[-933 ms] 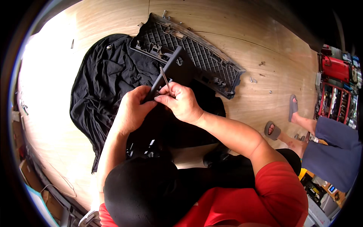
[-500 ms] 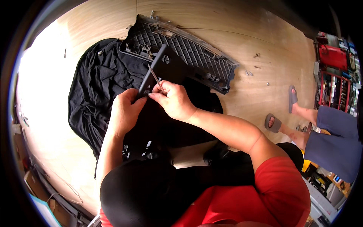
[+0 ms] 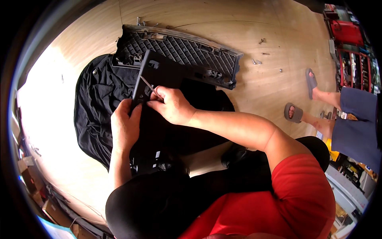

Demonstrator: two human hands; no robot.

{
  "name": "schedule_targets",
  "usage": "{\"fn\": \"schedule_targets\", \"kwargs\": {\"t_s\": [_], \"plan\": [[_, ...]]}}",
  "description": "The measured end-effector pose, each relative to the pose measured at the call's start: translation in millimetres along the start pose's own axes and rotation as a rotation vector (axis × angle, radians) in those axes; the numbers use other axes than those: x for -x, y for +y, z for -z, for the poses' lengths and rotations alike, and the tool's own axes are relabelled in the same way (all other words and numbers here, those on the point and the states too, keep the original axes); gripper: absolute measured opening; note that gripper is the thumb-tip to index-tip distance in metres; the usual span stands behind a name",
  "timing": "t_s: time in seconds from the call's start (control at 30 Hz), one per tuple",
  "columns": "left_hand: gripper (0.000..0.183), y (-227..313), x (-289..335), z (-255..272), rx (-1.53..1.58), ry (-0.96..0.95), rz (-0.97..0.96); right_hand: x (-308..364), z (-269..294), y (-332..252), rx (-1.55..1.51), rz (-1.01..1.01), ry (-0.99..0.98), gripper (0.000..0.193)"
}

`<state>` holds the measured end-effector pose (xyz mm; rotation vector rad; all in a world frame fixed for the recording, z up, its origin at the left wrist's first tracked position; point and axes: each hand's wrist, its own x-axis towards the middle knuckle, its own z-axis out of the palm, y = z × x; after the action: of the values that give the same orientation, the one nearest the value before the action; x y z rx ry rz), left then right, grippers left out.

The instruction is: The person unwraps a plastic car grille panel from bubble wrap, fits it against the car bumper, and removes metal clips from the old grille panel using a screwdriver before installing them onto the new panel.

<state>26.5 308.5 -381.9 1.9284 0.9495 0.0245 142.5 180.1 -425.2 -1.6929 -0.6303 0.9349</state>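
A black plastic panel (image 3: 169, 71) lies tilted in front of me, its long edge turned toward the left. My left hand (image 3: 126, 123) is closed around that edge, thumb on top. In the fingers of my right hand (image 3: 174, 106) is a thin metal rod-like tool (image 3: 150, 85), pointing up and left across the panel. The right thumb and fingertips are closed together near the panel's edge, close to the left thumb. Whatever the fingertips press on there is too small to make out. Black cloth (image 3: 93, 111) spreads beneath the panel.
Beyond the panel lies a ribbed dark plastic cover (image 3: 187, 51). Loose screws (image 3: 256, 62) are scattered on the pale floor (image 3: 262, 36). To the right stands another person in grey slippers (image 3: 293, 113) and blue shorts (image 3: 356, 131). Red tool racks (image 3: 348, 34) are at the far right.
The whole view has shifted, so the panel and both hands sit farther left. The panel's face shows more. Both hands keep their holds, and the other person stays standing.
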Motion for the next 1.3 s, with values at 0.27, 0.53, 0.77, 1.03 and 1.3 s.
{"fn": "schedule_targets", "kwargs": {"t_s": [0.27,0.53,0.77,1.03,1.3], "plan": [[0.019,-4,-3,0,-0.085,0.006,-0.012,0,-2,3,0.001,0.019,0.009,0.017],[0.020,-6,-9,-4,-0.075,0.025,-0.006,4,-6,3,0.064,0.048,-0.018,0.020],[0.021,-12,-13,-3,-0.074,0.054,-0.003,12,-10,4,0.014,0.096,0.037,0.017],[0.023,-3,-18,6,-0.041,-0.009,0.129,31,2,4,0.154,-0.023,-0.248,0.019],[0.027,-13,-26,12,0.154,-0.100,0.277,41,0,-2,0.079,-0.067,-0.346,0.024]]}}
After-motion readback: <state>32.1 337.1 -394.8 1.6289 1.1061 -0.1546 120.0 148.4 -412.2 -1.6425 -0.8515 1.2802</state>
